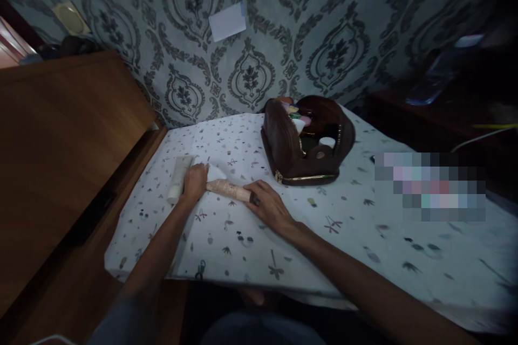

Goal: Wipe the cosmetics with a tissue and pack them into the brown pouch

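A beige patterned tube [227, 190] with a dark cap lies slantwise low over the printed cloth. My right hand [269, 206] is closed round its capped end. Beside the tube's other end, my left hand [196, 182] has its fingers pressed together at a small white piece [217, 173], which may be a wipe or tissue. Just left of that hand rests a pale tube [178, 178] with a white cap. An open brown bag [283, 143] with a gold zip stands behind my right hand, with several small containers inside.
The white printed cloth [251, 248] covers the table. A wooden cabinet [73, 135] borders it on the left. At the right, a clear bottle [441, 73] stands on a dark surface, and a phone-like blurred patch [433, 186] lies on the cloth. Patterned wallpaper is behind.
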A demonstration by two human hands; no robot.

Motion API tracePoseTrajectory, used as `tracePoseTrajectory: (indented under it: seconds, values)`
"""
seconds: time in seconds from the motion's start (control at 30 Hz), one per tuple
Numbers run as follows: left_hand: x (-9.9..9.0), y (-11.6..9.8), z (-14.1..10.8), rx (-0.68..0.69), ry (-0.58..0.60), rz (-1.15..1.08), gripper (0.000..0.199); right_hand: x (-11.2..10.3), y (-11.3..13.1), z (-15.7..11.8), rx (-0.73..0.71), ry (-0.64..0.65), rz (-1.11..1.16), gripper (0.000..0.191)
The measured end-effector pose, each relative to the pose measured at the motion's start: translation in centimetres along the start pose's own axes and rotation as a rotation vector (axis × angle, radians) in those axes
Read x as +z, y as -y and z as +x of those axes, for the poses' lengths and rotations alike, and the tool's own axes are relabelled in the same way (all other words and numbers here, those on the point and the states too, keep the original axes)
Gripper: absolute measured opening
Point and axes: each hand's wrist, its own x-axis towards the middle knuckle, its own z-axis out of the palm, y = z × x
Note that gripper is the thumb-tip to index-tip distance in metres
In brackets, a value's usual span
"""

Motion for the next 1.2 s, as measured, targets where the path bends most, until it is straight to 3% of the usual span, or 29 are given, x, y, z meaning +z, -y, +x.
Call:
tracePoseTrajectory:
  seconds: [0.17,0.3,0.43,0.6,0.8,0.97,1.2]
  values:
    - [-1.8,-1.5,-1.2,-0.073,-0.109,-0.018,0.026,-0.5,0.2,0.1,0.036,0.001,0.062,0.026]
    - [-3.6,-3.8,-2.3,-0.017,-0.162,-0.090,0.020,-0.4,-0.1,0.3,0.050,-0.018,0.055,0.023]
    - [-4.4,-6.8,-3.5,0.212,-0.155,-0.209,0.020,-0.1,-0.5,0.6,0.040,-0.036,0.030,0.024]
    - [-3.2,-9.1,-5.2,0.593,0.052,-0.171,0.031,0.0,-0.8,0.7,0.049,-0.050,-0.023,0.027]
    - [-2.7,-8.5,-4.4,0.624,0.193,-0.019,0.040,0.0,-0.8,0.7,0.059,-0.026,-0.015,0.028]
    - [-2.7,-7.5,-3.4,0.668,0.231,0.041,0.041,-0.2,-0.7,0.7,0.056,0.012,0.040,0.029]
    - [-3.2,-3.0,-2.9,0.548,0.306,0.021,0.047,-0.6,-0.4,0.8,0.049,0.027,0.047,0.023]
